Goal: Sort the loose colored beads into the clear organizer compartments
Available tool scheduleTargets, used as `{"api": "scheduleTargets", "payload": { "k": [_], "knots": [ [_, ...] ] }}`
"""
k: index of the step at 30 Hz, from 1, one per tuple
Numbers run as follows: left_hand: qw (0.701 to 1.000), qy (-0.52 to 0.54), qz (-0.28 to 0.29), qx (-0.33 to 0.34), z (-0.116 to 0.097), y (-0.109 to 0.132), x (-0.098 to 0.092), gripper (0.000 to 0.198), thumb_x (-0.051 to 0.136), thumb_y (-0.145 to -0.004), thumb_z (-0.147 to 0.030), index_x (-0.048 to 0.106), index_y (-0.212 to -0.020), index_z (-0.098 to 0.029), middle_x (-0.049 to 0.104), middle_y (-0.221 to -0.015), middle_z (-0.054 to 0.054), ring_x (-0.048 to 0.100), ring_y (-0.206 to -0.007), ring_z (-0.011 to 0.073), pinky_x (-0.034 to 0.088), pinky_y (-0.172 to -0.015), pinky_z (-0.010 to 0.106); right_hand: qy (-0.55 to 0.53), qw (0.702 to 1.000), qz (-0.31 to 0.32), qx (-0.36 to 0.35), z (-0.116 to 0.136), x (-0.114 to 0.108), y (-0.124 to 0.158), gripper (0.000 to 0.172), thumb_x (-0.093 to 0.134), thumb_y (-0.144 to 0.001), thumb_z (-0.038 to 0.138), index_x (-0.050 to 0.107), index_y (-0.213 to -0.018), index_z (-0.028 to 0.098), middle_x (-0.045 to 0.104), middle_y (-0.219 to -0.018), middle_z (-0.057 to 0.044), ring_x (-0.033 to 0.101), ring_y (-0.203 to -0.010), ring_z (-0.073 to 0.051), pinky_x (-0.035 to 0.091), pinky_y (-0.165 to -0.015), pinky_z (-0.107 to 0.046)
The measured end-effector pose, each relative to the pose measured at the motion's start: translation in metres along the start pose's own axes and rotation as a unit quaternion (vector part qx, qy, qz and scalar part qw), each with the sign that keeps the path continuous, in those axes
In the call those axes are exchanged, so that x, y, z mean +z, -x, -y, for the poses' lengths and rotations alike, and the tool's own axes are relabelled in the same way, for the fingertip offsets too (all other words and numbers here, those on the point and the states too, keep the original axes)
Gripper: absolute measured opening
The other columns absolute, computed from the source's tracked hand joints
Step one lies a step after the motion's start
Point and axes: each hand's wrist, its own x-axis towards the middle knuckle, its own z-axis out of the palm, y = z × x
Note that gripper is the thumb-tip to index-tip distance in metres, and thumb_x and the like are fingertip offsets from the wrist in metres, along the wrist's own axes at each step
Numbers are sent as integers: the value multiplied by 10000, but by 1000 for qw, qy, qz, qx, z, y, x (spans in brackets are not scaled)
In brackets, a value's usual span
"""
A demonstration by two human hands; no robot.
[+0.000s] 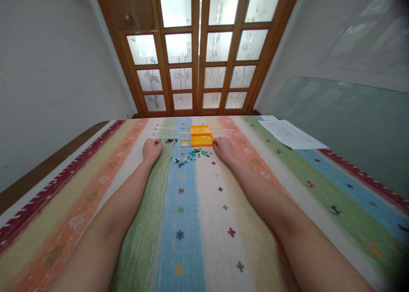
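Note:
My left hand [151, 148] is closed at the left end of a row of clear boxes, its fingertips near small green pieces. Dark brown pieces [171, 141] lie in one clear compartment, and yellow pieces [185, 143] in another. An open orange case [200, 130] stands beside them, with small whitish pieces in its lower half. My right hand [223, 148] is closed at the right edge of that case; what its fingertips hold, if anything, is too small to make out. A loose pile of blue, green and dark pieces [191, 154] lies on the cloth between my hands.
A striped, patterned cloth [183, 249] covers the table. White printed sheets [289, 134] lie at the back right, near a glass panel [345, 130] leaning by the right wall. Wooden doors with frosted panes [200, 70] stand behind the table.

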Motion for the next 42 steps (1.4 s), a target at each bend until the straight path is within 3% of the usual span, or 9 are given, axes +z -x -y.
{"api": "scheduleTargets", "payload": {
  "k": [7, 27, 37, 42],
  "knots": [
    [1000, -23, 0, 3, -2, 1, 1, 362, 549, -947, -502, 763, -933, -210, 651, -1019, 118, 628, -957, 272, 476, -808, 353, 22, 1000, 4, -5, 3, -2, -1, 254, 499, -1008, 205, 748, -1043, 174, 746, -1071, -127, 595, -1009, -267, 366, -925, -365],
    [1000, -19, 10, 5, -3, 2, -3, 343, 557, -951, -474, 760, -911, -200, 671, -990, 112, 629, -957, 267, 472, -804, 347, -11, 999, 5, -45, -11, 3, -2, 228, 516, -983, 191, 739, -1029, 182, 741, -1056, -117, 606, -1016, -249, 397, -938, -353],
    [1000, -17, 10, 9, 1, -1, 1, 323, 538, -951, -398, 791, -999, -203, 677, -1015, 113, 630, -968, 262, 478, -836, 349, -22, 999, -4, -46, -15, 7, -3, 216, 524, -976, 195, 738, -1004, 187, 739, -1045, -112, 604, -1003, -247, 409, -940, -355],
    [1000, -20, 8, 11, -2, 1, -1, 354, 528, -966, -440, 791, -1022, -210, 674, -1028, 115, 629, -991, 269, 484, -853, 354, -22, 999, -7, -45, -15, 8, -3, 210, 527, -975, 192, 735, -1005, 185, 741, -1040, -107, 609, -1004, -242, 409, -939, -345]
  ]
}}
